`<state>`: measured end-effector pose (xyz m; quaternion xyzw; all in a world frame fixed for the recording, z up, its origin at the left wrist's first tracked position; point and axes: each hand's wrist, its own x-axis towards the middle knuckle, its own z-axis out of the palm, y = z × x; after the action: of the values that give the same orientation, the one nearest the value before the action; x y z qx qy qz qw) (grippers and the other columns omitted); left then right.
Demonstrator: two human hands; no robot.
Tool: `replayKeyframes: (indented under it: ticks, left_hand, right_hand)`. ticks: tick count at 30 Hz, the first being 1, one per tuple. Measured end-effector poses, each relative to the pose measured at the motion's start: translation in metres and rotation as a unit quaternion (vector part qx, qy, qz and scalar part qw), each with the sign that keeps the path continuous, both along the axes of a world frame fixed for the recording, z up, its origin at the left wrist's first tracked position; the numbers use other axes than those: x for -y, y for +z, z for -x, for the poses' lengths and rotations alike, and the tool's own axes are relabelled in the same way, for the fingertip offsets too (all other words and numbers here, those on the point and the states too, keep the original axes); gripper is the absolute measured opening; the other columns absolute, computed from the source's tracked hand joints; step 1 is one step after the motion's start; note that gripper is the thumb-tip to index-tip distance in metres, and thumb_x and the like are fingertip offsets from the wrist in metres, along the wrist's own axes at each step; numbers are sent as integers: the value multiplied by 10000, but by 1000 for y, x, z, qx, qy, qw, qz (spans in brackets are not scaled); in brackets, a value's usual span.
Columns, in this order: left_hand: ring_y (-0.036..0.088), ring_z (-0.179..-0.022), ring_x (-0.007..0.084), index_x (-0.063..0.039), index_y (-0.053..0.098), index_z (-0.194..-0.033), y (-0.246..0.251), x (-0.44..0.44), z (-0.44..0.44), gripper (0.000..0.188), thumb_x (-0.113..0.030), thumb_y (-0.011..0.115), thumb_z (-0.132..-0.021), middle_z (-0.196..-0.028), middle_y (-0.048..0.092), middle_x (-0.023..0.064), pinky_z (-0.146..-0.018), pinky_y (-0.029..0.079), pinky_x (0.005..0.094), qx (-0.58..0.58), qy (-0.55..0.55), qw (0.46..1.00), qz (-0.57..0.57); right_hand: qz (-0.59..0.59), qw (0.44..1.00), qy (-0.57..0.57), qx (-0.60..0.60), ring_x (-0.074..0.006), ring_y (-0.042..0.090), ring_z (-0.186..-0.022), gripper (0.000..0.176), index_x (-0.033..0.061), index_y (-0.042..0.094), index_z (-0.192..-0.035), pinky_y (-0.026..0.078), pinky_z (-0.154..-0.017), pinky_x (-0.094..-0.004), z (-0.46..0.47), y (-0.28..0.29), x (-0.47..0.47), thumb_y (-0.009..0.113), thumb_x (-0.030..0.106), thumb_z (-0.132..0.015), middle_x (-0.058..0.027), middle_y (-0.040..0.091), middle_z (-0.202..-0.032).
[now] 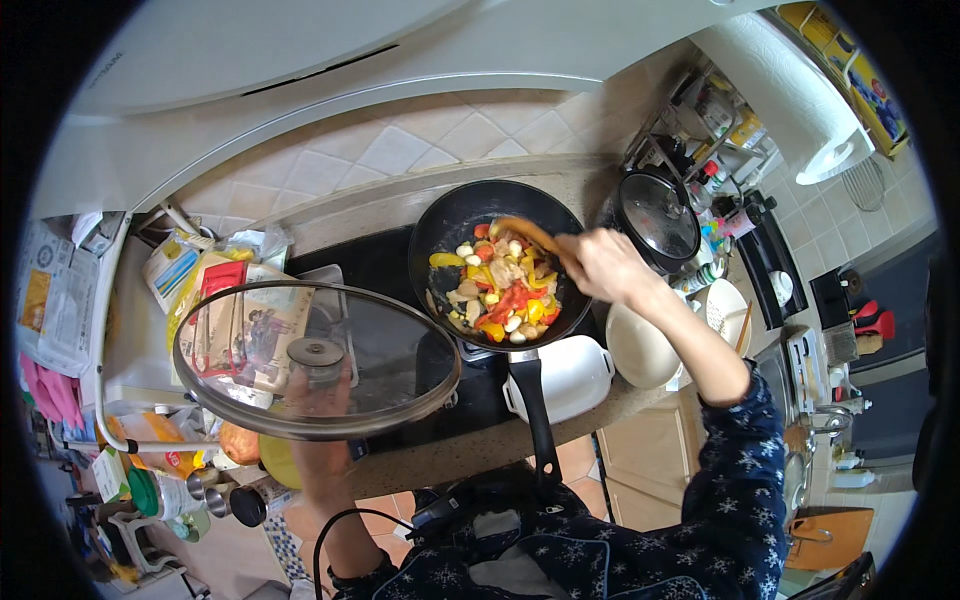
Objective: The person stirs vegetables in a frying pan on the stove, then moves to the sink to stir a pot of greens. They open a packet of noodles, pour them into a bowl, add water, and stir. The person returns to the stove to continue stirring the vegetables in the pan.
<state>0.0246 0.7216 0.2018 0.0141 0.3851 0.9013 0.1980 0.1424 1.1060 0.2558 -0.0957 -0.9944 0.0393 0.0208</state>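
My right hand (609, 262) is closed around the handle of a wooden spatula (525, 229), whose head reaches into a black wok (502, 196) at the centre. Inside the wok lie pieces of yellow pepper (448, 259), red pieces (516, 298), pale meat and small white pieces. My left hand (319, 397) is seen through a large glass lid (382, 352) and holds it by its knob (315, 352), tilted, left of the wok. The wok's black handle (536, 420) points toward my body.
Under the wok is a black cooktop (397, 431). A white dish (570, 379) and a cream bowl (641, 345) stand right of the wok handle. A black pot with a glass lid (658, 217) stands at the back right. Food packages (262, 315) lie left, beyond the lid.
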Motion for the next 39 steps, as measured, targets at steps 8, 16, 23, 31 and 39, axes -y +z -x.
replayKeyframes:
  ticks: [8, 16, 23, 31, 39]
  left_hand:
    - [442, -1279, 274, 49, 397, -1352, 4, -5, -1, 460, -208, 505, -985, -1357, 456, 167, -1147, 305, 487, -4, -24, 1000, -19]
    - [458, -1266, 274, 48, 394, -1352, 3, -9, -2, 477, -227, 516, -981, -1358, 449, 174, -1141, 318, 472, -5, -34, 999, -1]
    - [442, -1278, 302, 33, 373, -1361, -2, -7, 0, 452, -211, 486, -997, -1384, 412, 175, -1133, 333, 481, 7, -15, 1000, 6]
    - [437, -1277, 308, 28, 361, -1375, -1, -6, 1, 484, -189, 523, -974, -1372, 426, 179, -1111, 361, 491, 34, 8, 999, -3]
    - [489, -1228, 331, 36, 376, -1363, 1, -5, 1, 522, -196, 580, -942, -1336, 464, 194, -1084, 399, 485, 21, -2, 1000, 12]
  right_hand:
    - [-27, 987, -11, 158, -352, 670, -659, 162, 33, 624, -942, 552, -614, -451, -5, -19, 23, 572, 139, -830, -201, 653, -694]
    - [8, 979, -109, 172, -308, 702, -786, 152, -23, 697, -792, 561, -758, -406, -9, -13, 25, 628, 112, -778, -220, 679, -758]
    - [30, 981, -182, 66, -395, 679, -806, 237, -73, 685, -807, 546, -773, -432, -27, -9, 20, 587, 141, -780, -289, 656, -789]
    - [370, 871, -322, 33, -279, 634, -589, 239, -84, 673, -804, 463, -512, -382, -21, -32, 11, 568, 131, -792, -208, 635, -666]
    - [366, 903, -225, -3, -319, 690, -740, 208, 2, 708, -910, 530, -743, -394, 5, -32, 48, 582, 145, -827, -219, 687, -781]
